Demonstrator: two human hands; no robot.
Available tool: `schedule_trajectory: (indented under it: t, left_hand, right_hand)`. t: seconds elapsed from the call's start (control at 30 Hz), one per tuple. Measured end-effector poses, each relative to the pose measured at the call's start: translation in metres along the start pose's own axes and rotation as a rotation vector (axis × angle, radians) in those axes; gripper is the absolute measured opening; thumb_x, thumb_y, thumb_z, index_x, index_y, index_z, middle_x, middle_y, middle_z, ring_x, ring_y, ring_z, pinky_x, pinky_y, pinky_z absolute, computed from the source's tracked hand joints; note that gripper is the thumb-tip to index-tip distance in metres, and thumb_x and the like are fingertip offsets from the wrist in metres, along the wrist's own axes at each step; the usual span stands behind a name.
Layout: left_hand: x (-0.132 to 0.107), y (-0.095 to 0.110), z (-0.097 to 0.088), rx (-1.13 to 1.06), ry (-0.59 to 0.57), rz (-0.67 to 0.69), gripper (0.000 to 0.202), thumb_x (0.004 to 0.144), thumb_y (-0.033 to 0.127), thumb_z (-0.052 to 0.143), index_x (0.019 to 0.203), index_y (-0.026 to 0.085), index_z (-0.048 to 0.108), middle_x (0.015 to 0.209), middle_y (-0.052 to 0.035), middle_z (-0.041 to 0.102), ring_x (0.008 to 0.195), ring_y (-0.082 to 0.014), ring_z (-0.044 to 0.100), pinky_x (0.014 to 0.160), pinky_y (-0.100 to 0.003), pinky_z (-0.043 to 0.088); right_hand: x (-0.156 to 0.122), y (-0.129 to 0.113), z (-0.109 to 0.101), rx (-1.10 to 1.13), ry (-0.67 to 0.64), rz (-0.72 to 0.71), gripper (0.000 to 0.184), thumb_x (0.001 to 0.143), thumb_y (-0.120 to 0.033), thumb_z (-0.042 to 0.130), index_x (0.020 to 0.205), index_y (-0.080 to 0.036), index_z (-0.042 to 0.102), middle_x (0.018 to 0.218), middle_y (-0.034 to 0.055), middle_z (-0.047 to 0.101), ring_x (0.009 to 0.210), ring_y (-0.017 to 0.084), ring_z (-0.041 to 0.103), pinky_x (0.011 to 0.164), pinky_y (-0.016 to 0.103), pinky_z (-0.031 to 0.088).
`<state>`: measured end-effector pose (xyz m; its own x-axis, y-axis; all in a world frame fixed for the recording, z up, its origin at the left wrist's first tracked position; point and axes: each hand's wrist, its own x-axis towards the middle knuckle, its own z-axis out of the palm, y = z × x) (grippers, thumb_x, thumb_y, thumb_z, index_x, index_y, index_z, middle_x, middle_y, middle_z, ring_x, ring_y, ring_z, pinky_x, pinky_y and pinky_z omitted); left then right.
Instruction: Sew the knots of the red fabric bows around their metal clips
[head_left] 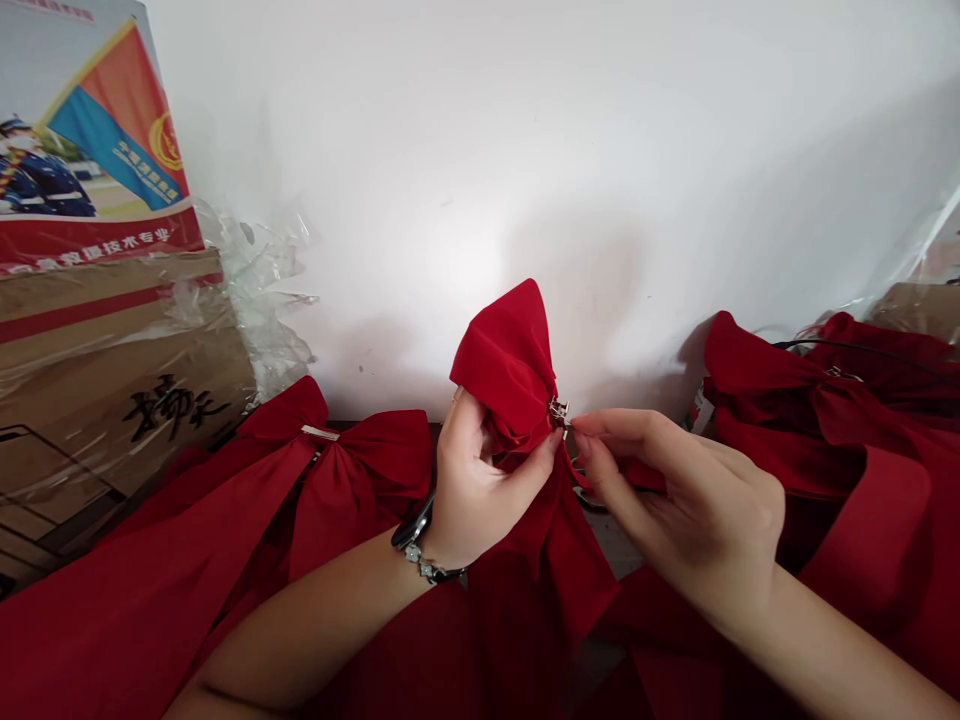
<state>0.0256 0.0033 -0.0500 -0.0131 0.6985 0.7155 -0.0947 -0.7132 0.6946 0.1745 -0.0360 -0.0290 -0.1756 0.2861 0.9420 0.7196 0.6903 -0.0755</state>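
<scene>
A red fabric bow (510,350) is held up in front of the white wall, its tails hanging below. My left hand (480,480) is closed around its gathered middle, the thumb pressing near the knot. On the bow's right side sits a small silver metal clip (558,410). My right hand (675,500) pinches the clip's near end between thumb and forefinger; the exact part in the fingertips is too small to make out. My left wrist carries a dark watch or band and a beaded bracelet (420,555).
Another red bow (375,460) with a silver clip (320,433) lies at left. More red bows (802,390) are heaped at right. Cardboard boxes (97,370) with torn plastic wrap (266,300) stand at left, under a printed picture (90,120). The white wall (450,150) rises behind.
</scene>
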Motion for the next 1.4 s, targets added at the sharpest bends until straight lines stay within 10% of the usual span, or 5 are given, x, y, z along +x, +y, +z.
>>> schedule_trajectory:
  t: [0.4,0.97,1.4]
  left_hand:
    - [-0.001,-0.015,0.000,0.241,0.062,0.358,0.034,0.071,0.009,0.072,0.099,0.021,0.056,0.094,-0.0051,0.060,0.082,-0.0178,0.065,0.072,-0.031,0.057]
    - [-0.001,-0.015,-0.003,0.339,0.089,0.413,0.029,0.067,0.012,0.075,0.090,0.019,0.059,0.083,-0.0026,0.060,0.075,-0.0167,0.061,0.069,-0.031,0.055]
    - [0.001,-0.015,-0.001,0.365,0.118,0.441,0.031,0.069,0.010,0.074,0.091,0.020,0.056,0.080,-0.0012,0.062,0.071,-0.0148,0.062,0.064,-0.027,0.056]
  right_hand:
    - [-0.001,-0.002,0.004,-0.060,0.098,-0.110,0.006,0.085,-0.009,0.064,0.088,-0.014,0.064,0.067,-0.0019,0.068,0.048,0.006,0.054,0.053,0.018,0.051]
    - [0.005,0.006,0.001,0.239,-0.070,-0.073,0.011,0.086,-0.006,0.059,0.089,-0.016,0.061,0.063,-0.0038,0.063,0.052,0.005,0.055,0.052,0.015,0.049]
    - [-0.003,0.001,0.010,-0.048,0.093,-0.156,0.008,0.084,-0.006,0.063,0.086,-0.013,0.061,0.064,-0.0014,0.064,0.052,0.006,0.055,0.052,0.018,0.048]
